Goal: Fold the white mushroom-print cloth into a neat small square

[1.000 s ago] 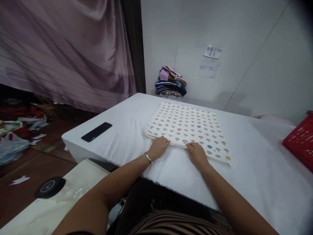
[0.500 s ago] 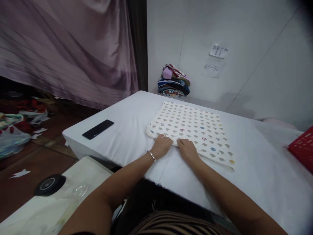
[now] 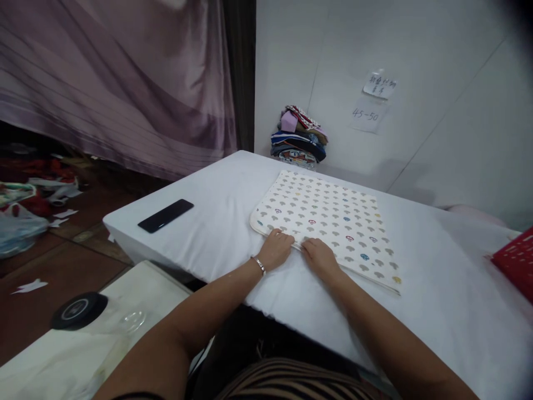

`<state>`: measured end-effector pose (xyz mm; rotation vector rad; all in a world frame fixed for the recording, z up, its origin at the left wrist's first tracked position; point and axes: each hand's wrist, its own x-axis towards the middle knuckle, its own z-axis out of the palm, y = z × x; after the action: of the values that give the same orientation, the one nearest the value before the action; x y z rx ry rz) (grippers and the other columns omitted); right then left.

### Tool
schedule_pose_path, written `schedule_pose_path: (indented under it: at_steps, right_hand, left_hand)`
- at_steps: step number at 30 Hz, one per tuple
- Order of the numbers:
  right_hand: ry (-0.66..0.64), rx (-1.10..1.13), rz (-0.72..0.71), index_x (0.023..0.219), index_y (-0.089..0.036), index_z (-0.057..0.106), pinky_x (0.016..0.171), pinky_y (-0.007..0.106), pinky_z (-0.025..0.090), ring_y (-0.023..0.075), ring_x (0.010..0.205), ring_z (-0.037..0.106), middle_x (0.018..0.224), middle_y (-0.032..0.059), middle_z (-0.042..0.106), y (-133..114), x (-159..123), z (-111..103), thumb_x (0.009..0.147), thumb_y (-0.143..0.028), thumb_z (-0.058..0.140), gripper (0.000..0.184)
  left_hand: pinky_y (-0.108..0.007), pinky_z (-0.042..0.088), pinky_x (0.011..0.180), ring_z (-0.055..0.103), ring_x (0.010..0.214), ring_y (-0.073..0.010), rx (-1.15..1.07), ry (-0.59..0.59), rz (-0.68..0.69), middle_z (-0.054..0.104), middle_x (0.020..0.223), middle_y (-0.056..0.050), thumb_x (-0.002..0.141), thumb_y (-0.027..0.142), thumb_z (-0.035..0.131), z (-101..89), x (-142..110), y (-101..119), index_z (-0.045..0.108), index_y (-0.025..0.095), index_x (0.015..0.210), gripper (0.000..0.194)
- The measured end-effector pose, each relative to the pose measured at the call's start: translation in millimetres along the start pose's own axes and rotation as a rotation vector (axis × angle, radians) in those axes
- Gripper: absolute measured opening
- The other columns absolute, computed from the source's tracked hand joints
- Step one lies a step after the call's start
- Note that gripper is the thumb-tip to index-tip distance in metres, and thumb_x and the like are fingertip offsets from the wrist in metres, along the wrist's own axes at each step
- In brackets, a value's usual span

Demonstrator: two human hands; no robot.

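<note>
A folded white cloth printed with grey mushroom-like shapes and a few coloured ones lies flat on the white-covered table. At its near edge, left of the middle, my left hand has its fingers curled over the fabric; a bracelet circles that wrist. My right hand grips the same edge just to the right, a small gap between the two. Both thumbs are mostly hidden.
A black phone lies on the table's left part. Folded fabrics are stacked by the wall. A red basket stands at the right edge. Lower left, a white surface bears a round black object.
My right hand's fingers have shifted slightly along the cloth's near edge. The view has tilted a little; the cloth lies almost as before.
</note>
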<state>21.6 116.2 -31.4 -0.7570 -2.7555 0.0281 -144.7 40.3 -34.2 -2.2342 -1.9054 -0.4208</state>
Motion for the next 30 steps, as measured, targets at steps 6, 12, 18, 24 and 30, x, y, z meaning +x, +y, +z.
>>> schedule_pose_path:
  at_steps: [6, 12, 18, 24, 30]
  right_hand:
    - [-0.068, -0.168, -0.044, 0.095, -0.018, 0.062, 0.072, 0.030, 0.037, 0.0199, 0.084, 0.054, 0.091, 0.0079, 0.062, -5, 9, 6, 0.091, -0.019, 0.041, 0.021]
    - [-0.062, -0.111, -0.076, 0.096, -0.018, 0.061, 0.070, 0.028, 0.037, 0.0185, 0.083, 0.054, 0.090, 0.0073, 0.062, -4, 9, 4, 0.090, -0.019, 0.043, 0.020]
    - [0.009, -0.074, -0.126, 0.092, -0.017, 0.061, 0.072, 0.029, 0.037, 0.0185, 0.082, 0.052, 0.087, 0.0072, 0.060, -7, 3, 6, 0.092, -0.024, 0.040, 0.022]
    - [0.067, -0.110, -0.128, 0.099, -0.016, 0.058, 0.072, 0.031, 0.036, 0.0212, 0.084, 0.051, 0.090, 0.0087, 0.058, -12, 1, 17, 0.088, -0.022, 0.046, 0.018]
    - [0.026, -0.236, -0.045, 0.095, -0.017, 0.060, 0.066, 0.031, 0.034, 0.0224, 0.081, 0.051, 0.089, 0.0090, 0.058, -17, 8, 24, 0.083, -0.013, 0.047, 0.018]
  left_hand:
    - [-0.038, 0.033, 0.089, 0.056, 0.080, -0.0188, 0.003, 0.007, 0.013, 0.061, 0.079, -0.005, 0.082, 0.008, 0.042, 1.4, 0, -1, 0.052, 0.017, 0.086, 0.013]
    - [-0.037, 0.033, 0.087, 0.056, 0.084, -0.0183, -0.045, -0.005, 0.013, 0.062, 0.086, -0.005, 0.081, 0.008, 0.043, 1.2, -1, -2, 0.052, 0.018, 0.095, 0.020]
    - [-0.036, 0.034, 0.083, 0.055, 0.087, -0.0183, -0.047, -0.030, 0.016, 0.063, 0.087, -0.004, 0.081, 0.010, 0.045, 0.2, -1, -1, 0.054, 0.018, 0.087, 0.014]
    - [-0.036, 0.034, 0.080, 0.056, 0.081, -0.0186, 0.000, -0.001, 0.019, 0.064, 0.084, -0.005, 0.083, 0.014, 0.044, 0.4, -3, 1, 0.055, 0.016, 0.085, 0.011]
    - [-0.034, 0.034, 0.081, 0.057, 0.077, -0.0177, 0.028, 0.004, -0.010, 0.064, 0.079, -0.005, 0.084, 0.015, 0.045, 0.1, -3, 2, 0.055, 0.014, 0.090, 0.012]
